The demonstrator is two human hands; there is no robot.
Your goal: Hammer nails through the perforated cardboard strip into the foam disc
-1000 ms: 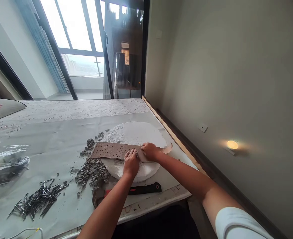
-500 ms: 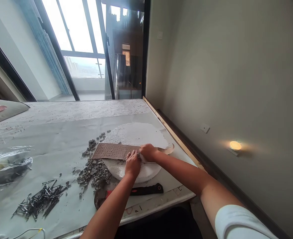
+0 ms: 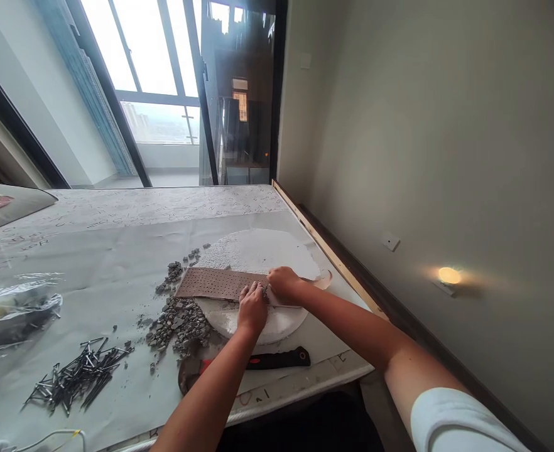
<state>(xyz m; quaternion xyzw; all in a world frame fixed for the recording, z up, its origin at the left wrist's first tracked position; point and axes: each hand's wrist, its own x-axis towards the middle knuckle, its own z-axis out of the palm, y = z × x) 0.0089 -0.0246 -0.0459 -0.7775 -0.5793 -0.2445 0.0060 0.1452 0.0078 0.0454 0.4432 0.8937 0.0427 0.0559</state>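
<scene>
currently | left hand (image 3: 252, 304), fingers extended close together, lies over brown perforated rectangular strip (image 3: 223, 284) at its near edge | right hand (image 3: 284, 284) curled atop strip's right part, pinch hidden, cannot tell | white round foam-like disc (image 3: 258, 248) beneath | rightward, bare margin, then pale wooden rail (image 3: 326, 245)

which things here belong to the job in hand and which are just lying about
Seemingly in the job:
perforated brown strip, with left hand and right hand at it
white round board, under the strip

Apparently lying about, though some may belong:
black-handled tool
nails
grey rubble
clear plastic bag
</scene>
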